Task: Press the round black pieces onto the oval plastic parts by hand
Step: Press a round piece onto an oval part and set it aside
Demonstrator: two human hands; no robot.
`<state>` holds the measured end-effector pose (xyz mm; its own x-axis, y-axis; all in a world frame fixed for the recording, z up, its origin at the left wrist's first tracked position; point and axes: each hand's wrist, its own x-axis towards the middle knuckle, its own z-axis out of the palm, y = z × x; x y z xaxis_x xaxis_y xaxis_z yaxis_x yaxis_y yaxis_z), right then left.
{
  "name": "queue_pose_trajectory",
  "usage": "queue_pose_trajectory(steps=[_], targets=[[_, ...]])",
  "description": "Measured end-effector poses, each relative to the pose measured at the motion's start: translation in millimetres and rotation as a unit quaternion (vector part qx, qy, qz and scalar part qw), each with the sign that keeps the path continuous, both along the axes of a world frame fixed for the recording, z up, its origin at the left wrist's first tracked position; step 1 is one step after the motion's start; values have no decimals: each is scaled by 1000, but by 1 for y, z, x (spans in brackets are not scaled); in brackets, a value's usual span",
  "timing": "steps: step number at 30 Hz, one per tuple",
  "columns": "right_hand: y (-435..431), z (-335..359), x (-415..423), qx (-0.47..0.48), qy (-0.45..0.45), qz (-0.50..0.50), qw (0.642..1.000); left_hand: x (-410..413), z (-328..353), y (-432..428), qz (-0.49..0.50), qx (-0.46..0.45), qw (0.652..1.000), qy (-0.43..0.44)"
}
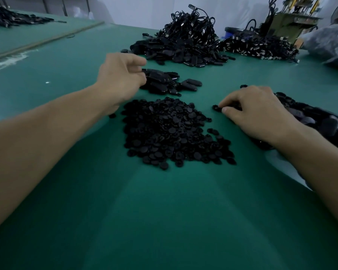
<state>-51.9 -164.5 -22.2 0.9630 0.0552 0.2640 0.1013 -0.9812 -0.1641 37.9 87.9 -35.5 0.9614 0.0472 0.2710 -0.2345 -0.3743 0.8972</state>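
- Looks like pinching the end of an oval (156, 72) with the left hand (123, 80): fingers curled together at the edge of the oval pile (164, 84), right at the fingertips.
- Right hand (256, 112) curled, fingertips down on the mat (164, 211). Can't tell whether anything's actually gripped. One stray disc (216, 108) just off those fingertips.
- Disc pile (174, 133) between the two hands, closer to the wrists than the fingers.
- Could go wrong: dragging neighbouring ovals out with the pinched one, given how loosely stacked. Black on black in dim light, so easy to seat a disc flipped or crooked and jam it when pressing.
- Also risky: sweeping discs away with the left forearm, close over that pile's edge. Same for the right wrist, resting on the side pile (310, 117), which could get mixed up with loose discs.
- Counts: two hands, one disc pile (hundreds, no way to count), one oval pile (maybe a dozen-plus), one side pile, two cable heaps (183, 39) well beyond both hands.
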Motion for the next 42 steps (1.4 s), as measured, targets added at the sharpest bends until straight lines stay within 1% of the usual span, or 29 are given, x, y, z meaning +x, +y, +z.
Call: queue_pose_trajectory(steps=[3,6,8,11,15,17,20,22,23,24,25,27,29,31,33,34,37,39,42], targets=[[0,-1,2,3,-2,-14,1000,-6,3,-2,11,9,999,-44],[-2,-2,6,16,-42,-28,999,-13,5,-6,6,15,996,-89],[-3,-1,7,58,-71,-26,995,-20,6,-11,-10,27,993,-115],[-3,0,5,127,-80,-11,989,-32,8,-20,-40,50,986,-151],[-3,-1,2,185,-58,38,980,-45,8,-28,-75,79,977,-184],[0,1,0,214,-41,71,973,-50,6,-32,-103,82,974,-185],[11,3,-4,262,-26,133,955,-54,3,-41,-155,102,968,-170],[18,5,-7,304,-30,162,938,-53,3,-47,-163,115,964,-175],[19,6,-8,316,-36,160,935,-52,4,-48,-152,117,963,-188],[17,7,-7,315,-46,147,936,-49,5,-48,-131,118,963,-205],[13,8,-7,296,-59,124,945,-46,7,-45,-103,119,963,-221],[0,11,-6,204,-84,64,973,-37,8,-34,-43,134,960,-241],[-13,14,-7,126,-82,10,989,-25,6,-18,5,175,958,-227],[-23,17,-7,81,-52,-23,995,-13,0,-5,35,233,955,-178],[-27,18,-7,45,-16,-34,998,-6,-4,1,34,300,946,-118],[-27,19,-7,36,6,-32,999,-6,-4,1,27,320,942,-102],[-27,17,-10,35,64,-27,997,-12,-1,0,15,313,944,-105],[-26,16,-10,34,65,-29,997,-16,1,-1,6,311,943,-119],[-22,16,-8,14,54,-30,998,-18,0,-2,1,314,943,-112]])
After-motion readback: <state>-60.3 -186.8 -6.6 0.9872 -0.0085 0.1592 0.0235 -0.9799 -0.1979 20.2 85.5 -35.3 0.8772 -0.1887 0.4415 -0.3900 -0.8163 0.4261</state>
